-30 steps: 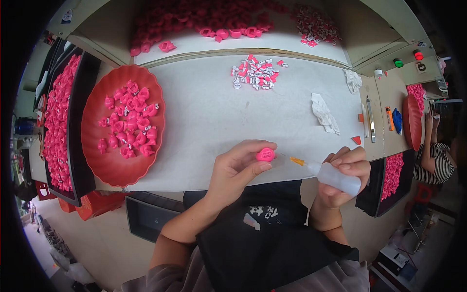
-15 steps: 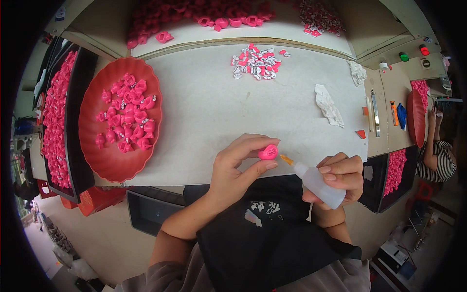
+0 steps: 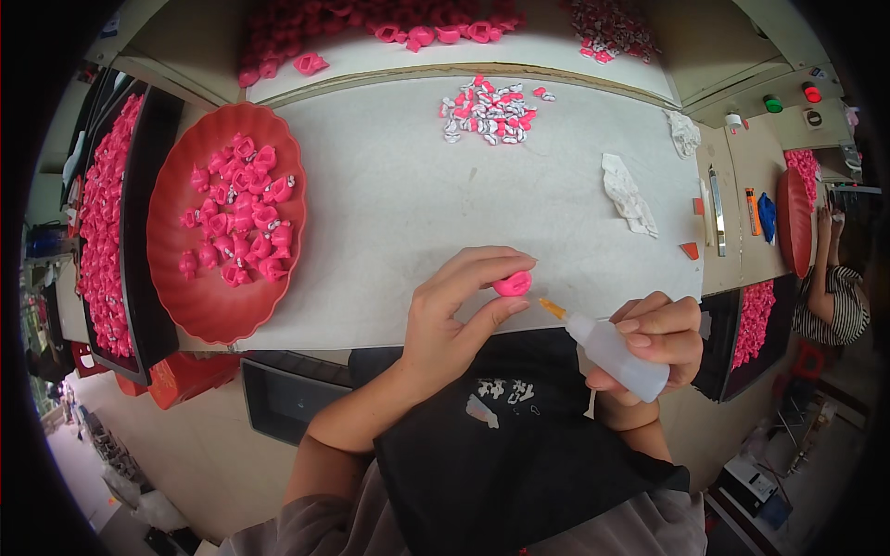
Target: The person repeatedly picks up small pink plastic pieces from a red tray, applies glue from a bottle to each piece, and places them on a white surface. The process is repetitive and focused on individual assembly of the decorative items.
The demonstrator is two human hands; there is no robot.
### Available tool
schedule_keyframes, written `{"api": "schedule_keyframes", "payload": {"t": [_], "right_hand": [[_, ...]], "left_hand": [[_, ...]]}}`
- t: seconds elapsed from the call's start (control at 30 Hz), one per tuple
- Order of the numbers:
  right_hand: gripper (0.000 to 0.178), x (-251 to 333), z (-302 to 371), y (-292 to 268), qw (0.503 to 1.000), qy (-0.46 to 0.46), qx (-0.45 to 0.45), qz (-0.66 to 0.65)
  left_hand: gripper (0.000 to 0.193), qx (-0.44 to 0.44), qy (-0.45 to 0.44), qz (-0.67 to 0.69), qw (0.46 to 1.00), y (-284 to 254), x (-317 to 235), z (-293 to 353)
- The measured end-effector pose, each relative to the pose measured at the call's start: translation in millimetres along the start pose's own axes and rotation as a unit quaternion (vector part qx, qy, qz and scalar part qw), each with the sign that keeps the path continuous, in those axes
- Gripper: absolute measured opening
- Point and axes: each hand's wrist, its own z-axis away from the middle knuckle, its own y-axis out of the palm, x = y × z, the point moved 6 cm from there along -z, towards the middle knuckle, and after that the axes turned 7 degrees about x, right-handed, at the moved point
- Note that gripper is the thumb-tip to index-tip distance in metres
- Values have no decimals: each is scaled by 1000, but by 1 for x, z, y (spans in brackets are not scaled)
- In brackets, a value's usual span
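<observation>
Between the thumb and fingers of my left hand [image 3: 454,310] is a small hollow pink plastic part [image 3: 513,284], held over the front edge of the white-covered table [image 3: 399,204]. My right hand [image 3: 656,341] is wrapped round a translucent squeeze bottle [image 3: 619,360] with a thin amber nozzle [image 3: 553,308]. The nozzle tip points up and left toward the pink part, a short gap away from it. At the table's far side lies a loose pile of small pink-and-white pieces [image 3: 489,111].
A red scalloped oval tray [image 3: 167,232] with several pink parts stands at left, beside a black tray [image 3: 139,278] full of pink pieces. More pink parts [image 3: 422,35] lie on the shelf behind. Crumpled white tissue [image 3: 629,193] is at right. A person in striped clothing [image 3: 834,306] sits farther right.
The squeeze bottle has moved slightly right and down, and its nozzle is farther from the pink part. The pink part has turned a little in my left fingers.
</observation>
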Motion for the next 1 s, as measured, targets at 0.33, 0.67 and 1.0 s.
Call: {"api": "schedule_keyframes", "payload": {"t": [0.33,0.67,1.0], "right_hand": [[45,-1,-1,6,1000,-2,21,21],[42,-24,-12,-20,993,-3,-49,-104],[23,-173,-96,-19,956,222,158,109]], "left_hand": [[30,20,4,3,1000,2,0,0],[27,-24,-40,150,988,-4,11,1],[27,-31,-101,257,960,-16,16,3]]}}
